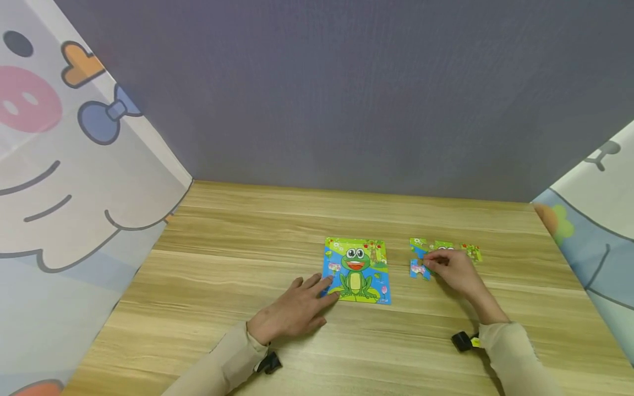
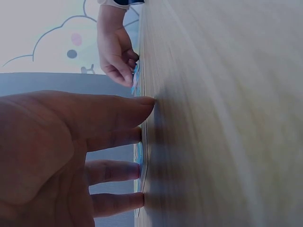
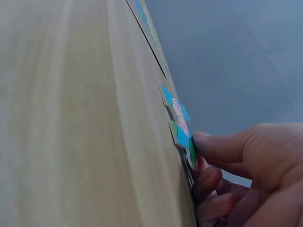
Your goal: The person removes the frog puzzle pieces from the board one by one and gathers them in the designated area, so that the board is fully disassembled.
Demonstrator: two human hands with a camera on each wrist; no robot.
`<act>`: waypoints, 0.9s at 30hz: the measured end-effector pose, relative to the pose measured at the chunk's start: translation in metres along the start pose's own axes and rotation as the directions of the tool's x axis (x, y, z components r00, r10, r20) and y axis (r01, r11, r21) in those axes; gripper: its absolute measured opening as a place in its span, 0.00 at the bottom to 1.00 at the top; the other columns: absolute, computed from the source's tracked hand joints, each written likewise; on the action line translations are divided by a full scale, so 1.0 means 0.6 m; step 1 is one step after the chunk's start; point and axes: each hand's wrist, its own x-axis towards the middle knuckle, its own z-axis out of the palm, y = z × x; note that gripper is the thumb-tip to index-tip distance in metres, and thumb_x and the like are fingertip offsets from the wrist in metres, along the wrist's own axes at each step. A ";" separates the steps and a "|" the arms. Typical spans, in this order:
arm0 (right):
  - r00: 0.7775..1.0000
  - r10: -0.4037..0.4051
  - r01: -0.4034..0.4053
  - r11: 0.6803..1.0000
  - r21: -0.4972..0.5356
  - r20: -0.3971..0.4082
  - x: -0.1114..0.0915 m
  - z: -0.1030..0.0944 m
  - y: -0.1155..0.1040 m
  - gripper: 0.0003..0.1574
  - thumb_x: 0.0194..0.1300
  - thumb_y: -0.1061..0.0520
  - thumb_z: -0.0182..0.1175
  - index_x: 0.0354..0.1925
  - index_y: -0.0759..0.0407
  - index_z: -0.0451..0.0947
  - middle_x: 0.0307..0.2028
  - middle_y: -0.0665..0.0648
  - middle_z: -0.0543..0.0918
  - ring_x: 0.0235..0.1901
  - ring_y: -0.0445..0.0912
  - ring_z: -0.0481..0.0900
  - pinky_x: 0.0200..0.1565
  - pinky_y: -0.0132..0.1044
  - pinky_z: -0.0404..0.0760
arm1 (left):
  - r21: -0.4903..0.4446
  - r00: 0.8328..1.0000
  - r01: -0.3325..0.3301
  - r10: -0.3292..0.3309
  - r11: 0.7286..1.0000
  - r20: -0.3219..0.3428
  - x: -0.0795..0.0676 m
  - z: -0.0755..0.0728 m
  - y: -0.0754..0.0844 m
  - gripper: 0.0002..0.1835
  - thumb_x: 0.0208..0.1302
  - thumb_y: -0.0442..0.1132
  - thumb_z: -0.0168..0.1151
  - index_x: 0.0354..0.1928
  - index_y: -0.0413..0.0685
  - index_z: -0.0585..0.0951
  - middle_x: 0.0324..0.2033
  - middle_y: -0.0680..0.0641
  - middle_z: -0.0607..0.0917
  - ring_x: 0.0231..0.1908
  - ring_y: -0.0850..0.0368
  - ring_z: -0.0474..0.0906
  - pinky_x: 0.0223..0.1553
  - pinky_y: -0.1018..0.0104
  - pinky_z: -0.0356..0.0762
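A square frog picture board (image 1: 355, 270) lies flat on the table, showing a green frog on blue and green. My left hand (image 1: 295, 308) rests at its lower left edge, fingers spread and fairly straight, with fingertips on the board. To the right, my right hand (image 1: 457, 269) pinches a blue and green puzzle piece (image 3: 182, 135) between thumb and fingers, low at the table. Beside it is another blue piece with a pink flower (image 3: 175, 106). More frog puzzle pieces (image 1: 418, 242) lie behind the right hand, which partly hides them.
The wooden table (image 1: 238, 236) ends at a grey wall panel (image 1: 346, 99) at the back. Cartoon-printed panels (image 1: 74, 165) stand at the left and right sides. A black wrist device (image 1: 462, 341) sits by the right sleeve.
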 end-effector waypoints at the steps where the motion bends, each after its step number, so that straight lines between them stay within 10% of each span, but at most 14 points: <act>1: 1.000 0.004 -0.004 1.000 -0.009 -0.001 0.000 0.000 -0.001 0.09 0.68 0.62 0.63 0.43 0.67 0.86 0.39 0.64 0.89 0.30 0.29 0.76 0.33 0.28 0.78 | 0.002 1.000 0.002 -0.002 1.000 0.004 0.000 0.000 0.000 0.30 0.70 0.54 0.60 0.72 0.60 0.69 0.74 0.45 0.65 0.72 0.42 0.65 0.62 0.42 0.74; 27: 0.997 0.074 -0.073 0.997 -0.040 0.020 0.005 -0.011 -0.034 0.16 0.72 0.55 0.60 0.48 0.66 0.83 0.35 0.61 0.88 0.29 0.40 0.80 0.29 0.31 0.78 | 0.026 1.000 -0.006 0.007 1.000 -0.030 0.002 0.004 0.000 0.28 0.69 0.54 0.61 0.69 0.60 0.71 0.71 0.46 0.67 0.70 0.43 0.67 0.58 0.44 0.76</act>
